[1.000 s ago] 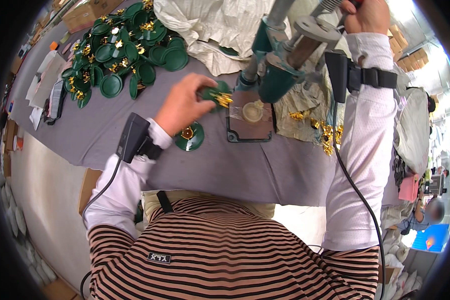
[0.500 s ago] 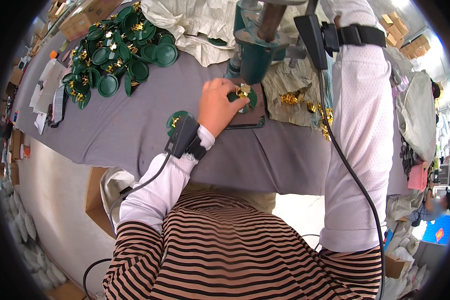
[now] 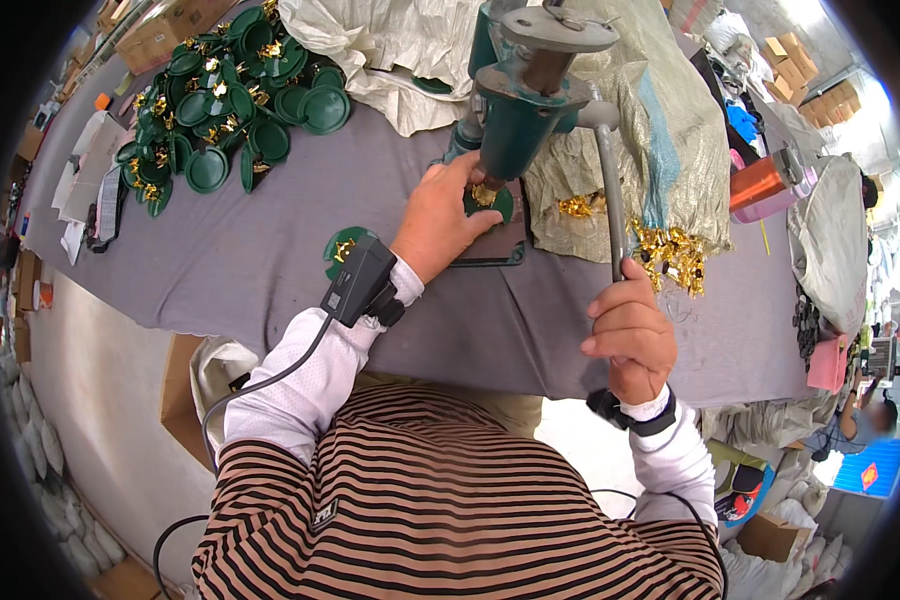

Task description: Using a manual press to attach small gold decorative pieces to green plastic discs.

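Head view shows the left hand (image 3: 440,215) pressing its fingers on a green disc (image 3: 492,202) with a gold piece, right under the ram of the green press (image 3: 520,110). Below the press, the right hand (image 3: 630,335) is closed around its grey lever (image 3: 610,190). Another green disc (image 3: 342,245) lies left of the press on the grey desk (image 3: 240,270).

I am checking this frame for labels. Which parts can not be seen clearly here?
- Head view: the green disc under the press is mostly covered by the press head and the left hand.
- The left fingertips are hidden under the press.
- The second green disc is half behind the wrist device.
- The lever end is inside the right hand.
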A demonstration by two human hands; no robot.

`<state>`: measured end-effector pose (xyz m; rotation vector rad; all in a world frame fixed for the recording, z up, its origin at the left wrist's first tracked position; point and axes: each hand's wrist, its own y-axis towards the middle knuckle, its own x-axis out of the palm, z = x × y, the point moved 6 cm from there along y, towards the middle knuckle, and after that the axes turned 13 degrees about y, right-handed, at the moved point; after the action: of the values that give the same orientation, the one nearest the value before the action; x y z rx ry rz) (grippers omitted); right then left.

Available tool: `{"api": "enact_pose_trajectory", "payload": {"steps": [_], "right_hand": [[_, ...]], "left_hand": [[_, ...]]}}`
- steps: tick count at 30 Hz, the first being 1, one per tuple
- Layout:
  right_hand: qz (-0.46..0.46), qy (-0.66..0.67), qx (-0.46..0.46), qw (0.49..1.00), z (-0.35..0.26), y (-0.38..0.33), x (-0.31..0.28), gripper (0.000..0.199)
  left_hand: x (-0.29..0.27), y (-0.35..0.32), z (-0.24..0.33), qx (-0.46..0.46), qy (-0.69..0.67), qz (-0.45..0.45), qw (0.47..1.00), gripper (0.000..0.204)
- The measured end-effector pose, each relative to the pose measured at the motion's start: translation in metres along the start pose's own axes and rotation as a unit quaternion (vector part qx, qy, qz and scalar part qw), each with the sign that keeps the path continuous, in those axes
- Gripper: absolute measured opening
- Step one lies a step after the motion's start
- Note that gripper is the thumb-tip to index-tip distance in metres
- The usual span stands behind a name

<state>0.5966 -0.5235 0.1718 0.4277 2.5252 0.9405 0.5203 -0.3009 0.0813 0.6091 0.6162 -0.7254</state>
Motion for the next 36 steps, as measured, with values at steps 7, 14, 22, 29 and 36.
{"api": "enact_pose_trajectory", "payload": {"steps": [7,14,22,29,36], "right_hand": [[-0.038,0.258,-0.167,0.951,-0.025,0.122,-0.04,0.035],[0.2,0.285,0.031,0.937,0.049,0.295,-0.08,0.029],[0.205,0.305,0.052,0.929,0.066,0.299,-0.073,0.027],[0.202,0.293,0.054,0.933,0.07,0.303,-0.074,0.028],[0.199,0.294,0.042,0.934,0.071,0.3,-0.078,0.031]], "left_hand": [[-0.006,-0.001,-0.011,-0.021,0.055,0.062,0.996,0.049],[-0.029,0.007,-0.015,0.0,-0.12,-0.016,0.993,0.046],[-0.073,-0.012,-0.013,0.122,0.073,0.014,0.99,0.056],[0.002,0.01,-0.005,-0.044,0.014,0.021,0.999,0.072],[-0.05,-0.023,-0.019,-0.052,-0.082,-0.047,0.994,0.054]]}}
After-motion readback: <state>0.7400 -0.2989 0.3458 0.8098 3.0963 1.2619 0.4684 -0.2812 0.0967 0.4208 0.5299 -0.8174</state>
